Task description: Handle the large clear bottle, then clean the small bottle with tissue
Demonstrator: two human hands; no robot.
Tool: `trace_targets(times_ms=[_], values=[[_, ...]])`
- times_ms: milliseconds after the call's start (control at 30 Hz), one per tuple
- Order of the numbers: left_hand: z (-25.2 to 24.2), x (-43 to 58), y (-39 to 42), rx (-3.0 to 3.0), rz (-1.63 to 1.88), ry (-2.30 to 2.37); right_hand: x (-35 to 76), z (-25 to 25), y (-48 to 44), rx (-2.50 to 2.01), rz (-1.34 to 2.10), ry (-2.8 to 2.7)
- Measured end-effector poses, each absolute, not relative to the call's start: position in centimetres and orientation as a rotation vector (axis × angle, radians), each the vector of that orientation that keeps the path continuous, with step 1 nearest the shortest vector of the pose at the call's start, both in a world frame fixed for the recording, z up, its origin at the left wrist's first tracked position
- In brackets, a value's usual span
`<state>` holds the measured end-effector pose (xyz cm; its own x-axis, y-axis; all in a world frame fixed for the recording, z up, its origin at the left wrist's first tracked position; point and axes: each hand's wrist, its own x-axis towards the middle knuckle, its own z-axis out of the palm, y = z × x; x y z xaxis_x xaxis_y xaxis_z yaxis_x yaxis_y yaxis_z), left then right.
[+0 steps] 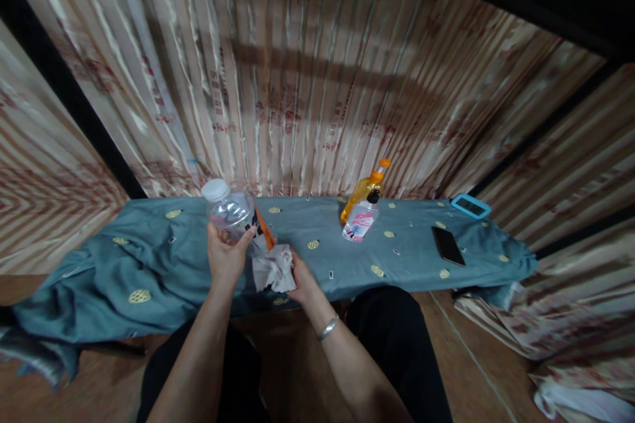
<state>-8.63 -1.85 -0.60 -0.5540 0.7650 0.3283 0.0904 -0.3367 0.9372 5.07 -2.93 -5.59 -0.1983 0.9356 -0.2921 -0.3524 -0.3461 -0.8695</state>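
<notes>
My left hand (228,252) is wrapped round a large clear plastic bottle (234,210) with a white cap and a black and orange label. The bottle leans, its cap toward the upper left and its base toward my right hand. In my right hand (301,277) is a crumpled whitish cloth or tissue (274,269), pressed against the bottle's lower end. A silver bangle circles the right wrist. Some of the right fingers are hidden behind the cloth.
A green cloth with yellow prints (317,264) covers the narrow table. Right of centre stand an orange pump bottle (351,201) and a clear bottle with a pink label (360,221). Farther right lie a dark phone (448,246) and a blue-framed device (471,206). Curtains (297,79) hang behind.
</notes>
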Motion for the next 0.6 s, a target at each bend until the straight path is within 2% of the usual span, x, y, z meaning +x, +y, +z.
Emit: trace_targets(times_ms=[167,333,600], values=[[-2.2,-10.0,-1.4,1.204,1.853,1.604,10.3,-4.2,-2.5,-1.280,1.323,-1.052],[-2.9,-10.3,-1.1,1.254,1.803,1.683,12.6,-2.4,-1.4,-1.408,0.850,-1.519],[-2.1,-10.1,-1.4,1.211,1.702,1.788,11.6,-4.7,-1.1,-1.548,0.480,-2.055]])
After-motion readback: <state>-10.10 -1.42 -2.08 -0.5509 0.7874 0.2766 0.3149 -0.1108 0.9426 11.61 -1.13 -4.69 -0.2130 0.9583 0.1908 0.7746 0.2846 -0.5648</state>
